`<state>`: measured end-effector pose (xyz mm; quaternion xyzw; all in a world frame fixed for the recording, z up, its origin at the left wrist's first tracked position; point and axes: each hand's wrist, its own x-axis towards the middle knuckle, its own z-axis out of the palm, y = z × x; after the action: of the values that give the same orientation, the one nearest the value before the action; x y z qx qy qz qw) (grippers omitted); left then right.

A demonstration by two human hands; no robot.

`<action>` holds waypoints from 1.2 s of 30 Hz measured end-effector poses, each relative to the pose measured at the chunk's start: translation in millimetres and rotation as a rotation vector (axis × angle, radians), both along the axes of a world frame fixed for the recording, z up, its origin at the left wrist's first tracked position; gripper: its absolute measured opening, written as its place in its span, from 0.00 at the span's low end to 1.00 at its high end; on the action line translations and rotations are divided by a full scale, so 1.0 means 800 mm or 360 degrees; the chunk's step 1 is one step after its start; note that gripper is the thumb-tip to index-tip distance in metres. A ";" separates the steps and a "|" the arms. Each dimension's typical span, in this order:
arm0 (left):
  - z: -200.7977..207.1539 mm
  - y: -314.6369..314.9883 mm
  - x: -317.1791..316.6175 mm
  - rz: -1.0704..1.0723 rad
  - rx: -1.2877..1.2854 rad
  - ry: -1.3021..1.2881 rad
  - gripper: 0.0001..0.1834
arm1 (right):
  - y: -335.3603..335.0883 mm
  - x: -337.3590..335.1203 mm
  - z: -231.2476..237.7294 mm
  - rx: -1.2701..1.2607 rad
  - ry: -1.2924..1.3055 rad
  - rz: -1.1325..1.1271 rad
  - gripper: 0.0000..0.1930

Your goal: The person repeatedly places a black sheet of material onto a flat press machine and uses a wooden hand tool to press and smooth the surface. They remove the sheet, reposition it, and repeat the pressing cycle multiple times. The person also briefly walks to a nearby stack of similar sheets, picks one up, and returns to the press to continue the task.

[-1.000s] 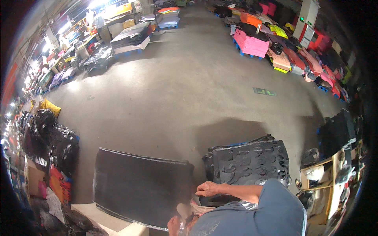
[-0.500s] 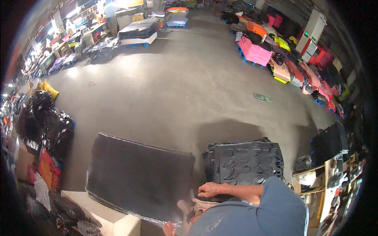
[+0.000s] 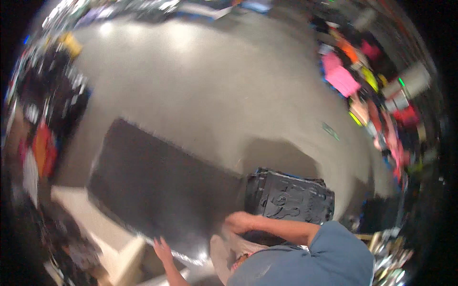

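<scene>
A wide stack of flat black sheets lies in front of me with pale frayed edges, tilted in view. At its near edge is my left hand, its fingers stretched out and apart against the border. By the stack's near right corner my right hand is closed, its fingers curled in; blur hides what, if anything, they hold. Just beyond my right forearm stands a second pile of black sheets, its top one cut with curved shapes.
A pale box-like block stands under the black stack's near left side. Dark wrapped bundles line the left. Grey floor stretches ahead. Along the far right are coloured piles, with a pink stack among them.
The view has tipped down and turned, so the black stack appears more slanted. My left hand has moved left along its near edge, and its fingers now show. My right hand stays near the right corner.
</scene>
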<state>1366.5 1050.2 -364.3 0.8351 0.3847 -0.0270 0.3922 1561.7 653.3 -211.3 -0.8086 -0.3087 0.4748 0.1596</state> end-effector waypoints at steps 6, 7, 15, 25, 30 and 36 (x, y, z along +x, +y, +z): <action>-0.006 0.060 0.115 0.0173 0.0288 0.0284 0.40 | 0.088 0.104 -0.058 0.0404 -0.0169 -0.0202 0.14; -0.020 0.076 0.128 0.0179 0.0376 0.0284 0.40 | 0.112 0.119 -0.073 0.0411 -0.0173 -0.0233 0.12; -0.100 0.215 0.196 0.0116 0.0744 0.0303 0.44 | 0.320 0.244 -0.186 0.0847 -0.0752 0.0090 0.21; -0.132 0.236 0.239 0.0278 0.0871 0.0270 0.53 | 0.735 0.484 -0.320 0.0490 -0.1274 0.0512 0.41; -0.129 0.239 0.238 0.0311 0.0786 0.0187 0.59 | 0.865 0.538 -0.354 0.0404 -0.1415 0.0708 0.54; -0.133 0.237 0.235 0.0334 0.0701 0.0206 0.62 | 0.914 0.559 -0.346 0.0309 -0.1158 0.0701 0.58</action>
<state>1554.7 1239.8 -470.4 0.8525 0.4902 0.0447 0.1760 2008.7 1384.2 -488.2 -0.8194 -0.5530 0.1505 0.0106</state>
